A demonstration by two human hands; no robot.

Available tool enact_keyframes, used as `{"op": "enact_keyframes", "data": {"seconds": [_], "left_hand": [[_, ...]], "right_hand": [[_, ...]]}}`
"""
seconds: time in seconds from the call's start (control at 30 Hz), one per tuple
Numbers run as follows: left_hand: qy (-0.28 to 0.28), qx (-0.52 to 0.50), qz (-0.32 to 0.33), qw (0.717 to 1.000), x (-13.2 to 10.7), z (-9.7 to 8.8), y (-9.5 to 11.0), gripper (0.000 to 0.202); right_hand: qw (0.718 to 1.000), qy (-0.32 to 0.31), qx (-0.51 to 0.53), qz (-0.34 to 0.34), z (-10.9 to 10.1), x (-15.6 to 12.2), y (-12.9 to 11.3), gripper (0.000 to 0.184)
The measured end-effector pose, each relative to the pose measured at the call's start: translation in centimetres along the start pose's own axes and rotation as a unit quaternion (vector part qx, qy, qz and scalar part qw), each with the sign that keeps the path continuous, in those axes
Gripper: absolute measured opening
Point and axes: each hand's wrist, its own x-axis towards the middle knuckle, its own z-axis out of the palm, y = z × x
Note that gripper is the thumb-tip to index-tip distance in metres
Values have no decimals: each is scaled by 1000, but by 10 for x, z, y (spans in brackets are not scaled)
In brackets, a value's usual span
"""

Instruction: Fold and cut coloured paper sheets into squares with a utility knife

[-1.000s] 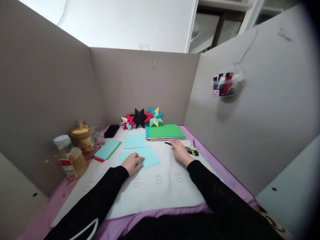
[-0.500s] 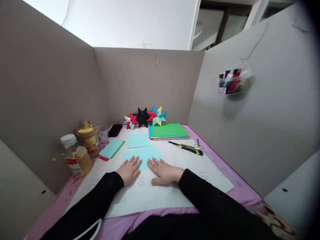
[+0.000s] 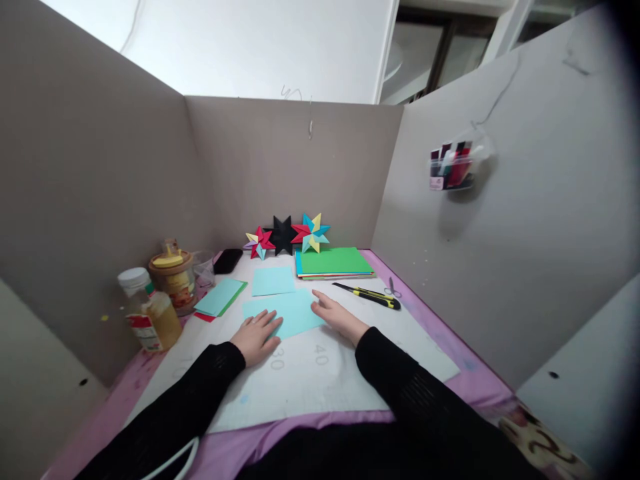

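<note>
A light blue sheet of paper (image 3: 295, 313) lies on the white numbered mat in front of me. My left hand (image 3: 257, 338) rests flat on its lower left part, palm down with fingers spread. At the sheet's right edge, my right hand (image 3: 341, 319) is turned partly onto its side, its visible fingers stretched out and nothing seen in them; its lower side is hidden. Just beyond is a smaller light blue square of paper (image 3: 273, 281). To the left, light blue, green and red paper pieces (image 3: 220, 298) overlap in a small pile.
A black and yellow utility knife (image 3: 370, 295) and small scissors (image 3: 393, 288) lie right. Behind are a coloured paper stack (image 3: 335, 262) and folded paper stars (image 3: 283, 235). A glue bottle (image 3: 153, 317), a lidded jar (image 3: 173, 277), a clear cup (image 3: 203, 269) and a phone (image 3: 228, 261) stand or lie left.
My right hand has shifted right across the blue sheet to its edge and turned from palm-down onto its side. My left hand stays on the paper. The view has shifted slightly.
</note>
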Motion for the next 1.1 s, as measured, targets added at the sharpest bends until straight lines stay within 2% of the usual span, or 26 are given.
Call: {"op": "enact_keyframes", "data": {"seconds": [0.07, 0.17, 0.27, 0.33, 0.4, 0.53, 0.77, 0.83, 0.97, 1.03, 1.1], "left_hand": [[14, -5, 7, 1000, 1, 1, -2, 54], [28, -15, 24, 999, 1, -1, -4, 53], [40, -26, 39, 998, 2, -3, -4, 51], [50, -34, 47, 997, 2, -3, -5, 50], [59, -39, 53, 996, 3, -3, -5, 49], [59, -43, 60, 996, 3, -2, -7, 49], [56, -53, 58, 995, 2, -6, -5, 50], [55, -51, 64, 995, 3, -7, -5, 51], [63, -56, 64, 994, 4, -6, -6, 52], [64, -61, 63, 994, 4, -5, -6, 53], [63, -65, 63, 994, 4, -4, -7, 53]], "right_hand": [[991, 24, 134, 21, 1, 1, -3, 55], [950, 49, 290, 105, -1, 2, -7, 40], [911, 75, 367, 170, -8, 2, -9, 32], [914, 100, 356, 168, -14, 2, -10, 29], [929, 114, 313, 163, -21, 1, -11, 26], [945, 66, 274, 169, -30, -1, -14, 24], [909, 38, 364, 201, -28, 1, -10, 27], [911, 58, 361, 189, -30, 2, -8, 25], [942, 119, 282, 137, -32, 3, -8, 22], [943, 87, 291, 132, -31, 3, -11, 23], [931, 34, 337, 134, -29, 2, -14, 25]]}}
